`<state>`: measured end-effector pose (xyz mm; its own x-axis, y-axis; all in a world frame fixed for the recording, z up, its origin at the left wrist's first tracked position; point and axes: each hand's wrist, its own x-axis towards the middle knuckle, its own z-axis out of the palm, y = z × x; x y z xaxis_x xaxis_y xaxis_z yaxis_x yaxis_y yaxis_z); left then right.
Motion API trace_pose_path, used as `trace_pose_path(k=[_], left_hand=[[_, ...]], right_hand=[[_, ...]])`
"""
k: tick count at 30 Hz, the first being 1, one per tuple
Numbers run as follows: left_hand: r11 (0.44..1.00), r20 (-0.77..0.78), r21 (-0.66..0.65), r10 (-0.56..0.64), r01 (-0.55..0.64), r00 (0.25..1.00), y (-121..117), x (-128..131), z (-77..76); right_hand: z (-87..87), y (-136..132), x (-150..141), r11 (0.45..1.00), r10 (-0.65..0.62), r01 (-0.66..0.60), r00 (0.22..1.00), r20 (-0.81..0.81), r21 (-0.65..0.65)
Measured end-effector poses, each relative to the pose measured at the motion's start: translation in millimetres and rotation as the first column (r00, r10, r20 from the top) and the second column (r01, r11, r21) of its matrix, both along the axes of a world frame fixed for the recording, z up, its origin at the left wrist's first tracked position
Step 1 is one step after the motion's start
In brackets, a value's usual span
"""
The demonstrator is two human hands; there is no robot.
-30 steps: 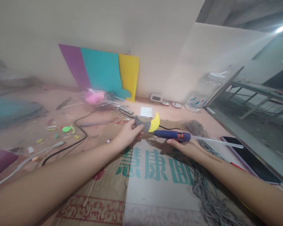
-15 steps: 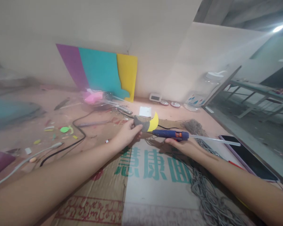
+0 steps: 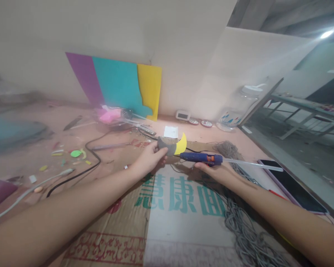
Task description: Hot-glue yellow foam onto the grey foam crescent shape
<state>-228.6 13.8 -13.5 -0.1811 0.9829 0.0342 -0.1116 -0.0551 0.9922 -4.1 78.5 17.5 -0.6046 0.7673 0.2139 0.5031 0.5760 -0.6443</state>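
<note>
Between the thumb and fingers of my left hand (image 3: 153, 157) is a crescent-shaped piece (image 3: 180, 144), bright yellow at its right end. Its left part is covered in grey (image 3: 168, 147), perhaps wound yarn. My right hand (image 3: 215, 170) grips a blue hot glue gun (image 3: 200, 158), whose nozzle points left at the lower edge of the crescent. Whether the tip touches it I cannot tell. A clear glue stick (image 3: 253, 165) sticks out of the gun's back. Below both hands lies a printed cardboard sheet (image 3: 167, 222).
Grey yarn (image 3: 247, 233) lies tangled at the right, beside a phone (image 3: 295, 185). Foam sheets (image 3: 117, 85) lean on the wall. A clear bottle (image 3: 236, 109) stands at the back right. Cables (image 3: 91, 174) and small scraps (image 3: 76, 153) lie at the left.
Hardly anything differs. The view has shifted very slightly; both hands keep the crescent and the glue gun in the same place.
</note>
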Motion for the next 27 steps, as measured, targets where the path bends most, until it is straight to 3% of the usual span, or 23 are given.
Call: trace_pose_path(k=[10,27], left_hand=[[1.000,-0.015,-0.016,0.020,-0.020,1.000,-2.0,2.3,6.8],[1.000,-0.033,0.023,0.005,-0.004,0.999,-1.8,1.3,4.6]], right_hand=[[-9.4,9.1,6.1,1.000,0.004,-0.004,1.000,-0.020,0.024],[-4.5,6.9,4.8,0.999,-0.041,0.039,0.997,-0.063,-0.024]])
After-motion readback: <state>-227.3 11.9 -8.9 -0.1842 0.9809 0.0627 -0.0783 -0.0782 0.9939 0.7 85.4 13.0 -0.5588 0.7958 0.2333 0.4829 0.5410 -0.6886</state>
